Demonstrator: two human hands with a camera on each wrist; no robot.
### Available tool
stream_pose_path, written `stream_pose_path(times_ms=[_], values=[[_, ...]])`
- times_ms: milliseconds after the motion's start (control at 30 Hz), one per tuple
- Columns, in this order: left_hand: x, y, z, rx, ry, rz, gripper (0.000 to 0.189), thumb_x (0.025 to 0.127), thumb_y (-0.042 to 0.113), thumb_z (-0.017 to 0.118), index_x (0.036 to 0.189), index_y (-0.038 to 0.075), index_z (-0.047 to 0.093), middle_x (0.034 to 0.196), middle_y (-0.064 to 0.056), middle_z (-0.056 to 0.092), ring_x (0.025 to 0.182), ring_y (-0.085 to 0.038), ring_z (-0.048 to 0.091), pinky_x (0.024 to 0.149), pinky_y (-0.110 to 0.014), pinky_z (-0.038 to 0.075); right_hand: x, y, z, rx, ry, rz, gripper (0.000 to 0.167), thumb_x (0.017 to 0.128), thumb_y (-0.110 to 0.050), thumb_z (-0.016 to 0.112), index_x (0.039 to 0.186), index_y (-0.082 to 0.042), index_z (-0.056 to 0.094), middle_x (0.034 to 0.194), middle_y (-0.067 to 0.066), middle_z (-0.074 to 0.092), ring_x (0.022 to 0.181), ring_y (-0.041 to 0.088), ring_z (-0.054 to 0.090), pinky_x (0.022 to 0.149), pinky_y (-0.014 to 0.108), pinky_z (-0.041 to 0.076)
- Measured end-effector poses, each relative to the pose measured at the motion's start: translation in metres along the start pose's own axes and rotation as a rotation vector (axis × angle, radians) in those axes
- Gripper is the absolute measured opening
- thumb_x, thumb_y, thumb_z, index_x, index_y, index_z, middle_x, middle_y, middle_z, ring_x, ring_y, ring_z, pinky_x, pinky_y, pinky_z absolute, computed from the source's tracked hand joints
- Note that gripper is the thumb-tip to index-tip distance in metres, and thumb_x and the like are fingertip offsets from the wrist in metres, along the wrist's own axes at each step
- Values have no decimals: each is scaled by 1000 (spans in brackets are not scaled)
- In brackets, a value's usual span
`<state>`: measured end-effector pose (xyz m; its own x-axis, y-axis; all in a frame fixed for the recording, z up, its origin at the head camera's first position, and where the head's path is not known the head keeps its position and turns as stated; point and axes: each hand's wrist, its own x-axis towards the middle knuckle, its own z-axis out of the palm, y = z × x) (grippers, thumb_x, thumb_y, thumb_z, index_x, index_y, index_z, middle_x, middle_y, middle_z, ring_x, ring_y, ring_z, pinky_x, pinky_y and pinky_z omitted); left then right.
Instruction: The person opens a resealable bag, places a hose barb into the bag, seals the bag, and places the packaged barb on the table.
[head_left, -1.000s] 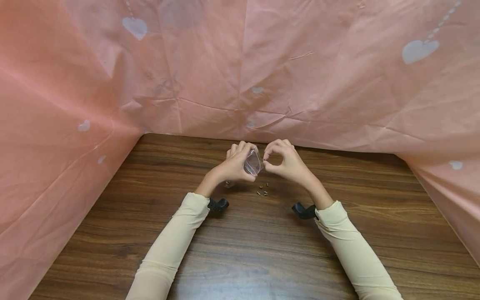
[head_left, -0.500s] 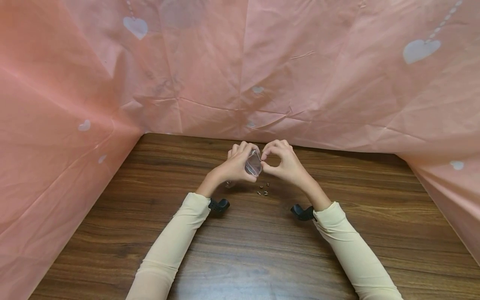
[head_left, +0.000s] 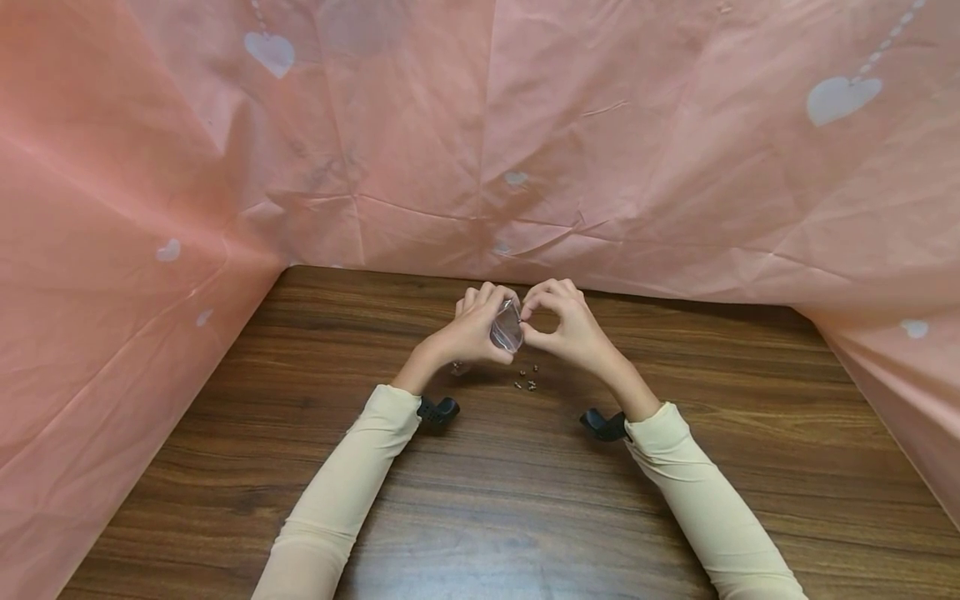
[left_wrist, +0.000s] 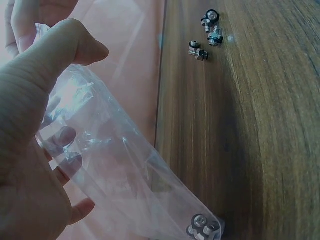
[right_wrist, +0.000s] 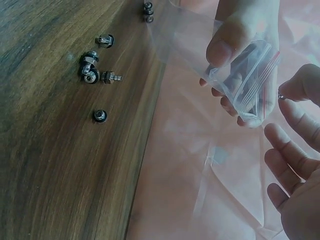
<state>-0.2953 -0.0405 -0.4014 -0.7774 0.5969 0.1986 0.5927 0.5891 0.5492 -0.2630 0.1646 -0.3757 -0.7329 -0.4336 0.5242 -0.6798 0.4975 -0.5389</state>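
Observation:
A clear zip bag (head_left: 507,327) with its mouth spread apart is held by my left hand (head_left: 467,332), fingers and thumb curled round its top. At its bottom corner lie several small metal fittings (left_wrist: 202,227). Thumb and forefinger of my right hand (head_left: 577,332) pinch a tiny metal piece (right_wrist: 281,95), mostly hidden by the fingertips, right beside the bag's mouth; its kind is too small to tell. The other right fingers (right_wrist: 284,172) are loosely bent. Below the hands, several loose metal fittings with dark rings (right_wrist: 90,67) lie on the table.
The dark wood table (head_left: 480,492) reaches back to a pink cloth with white hearts (head_left: 637,167), hanging behind and at both sides. Black wrist mounts (head_left: 438,410) sit on both forearms.
My right hand has shifted slightly left, bringing its pinched fingertips up to the bag's mouth. The left hand and bag have barely moved.

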Motion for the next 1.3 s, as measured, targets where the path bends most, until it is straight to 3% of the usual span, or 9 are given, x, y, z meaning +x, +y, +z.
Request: stream_pose_path(times_ms=[1300], values=[[-1,2,1,5,4,-7,78,67,22,87,132,18,42,123,-9,44,112,-32,36,101,-51,30,-1,-1,-1,-19,-3,-5,13,81,-4,79,92,-8,72,108,11,65,103,30,49,92,44,31]])
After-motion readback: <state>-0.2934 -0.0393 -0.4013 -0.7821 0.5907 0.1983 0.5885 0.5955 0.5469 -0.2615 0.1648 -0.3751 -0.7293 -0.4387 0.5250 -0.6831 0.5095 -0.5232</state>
